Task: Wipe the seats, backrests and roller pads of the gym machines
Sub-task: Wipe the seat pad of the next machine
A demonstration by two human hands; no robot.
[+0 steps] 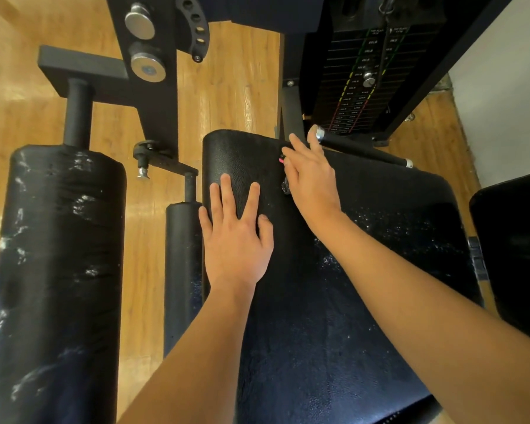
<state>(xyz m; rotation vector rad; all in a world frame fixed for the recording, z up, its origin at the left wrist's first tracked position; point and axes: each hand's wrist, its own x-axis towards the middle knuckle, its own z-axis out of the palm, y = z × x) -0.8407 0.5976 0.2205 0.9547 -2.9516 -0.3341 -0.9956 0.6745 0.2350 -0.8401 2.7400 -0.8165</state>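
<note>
The black padded seat (349, 301) fills the middle of the view, its surface speckled with wet droplets. My left hand (236, 240) lies flat on the seat's front left part, fingers spread and straight. At the seat's far edge my right hand (312, 179) rests with fingers stretched out. It covers a small dark item with a pink spot (283, 175) that peeks out at its left side; what the item is I cannot tell. A large black roller pad (58, 255), streaked white, stands at the left. A thinner roller pad (182, 270) sits beside the seat.
A black backrest pad (514, 255) is at the right edge. A black handle bar (364, 149) with a chrome end runs past my right fingertips. The weight stack (358, 81) stands behind, the machine's black steel frame (153, 96) at upper left, all over wooden floor (233, 87).
</note>
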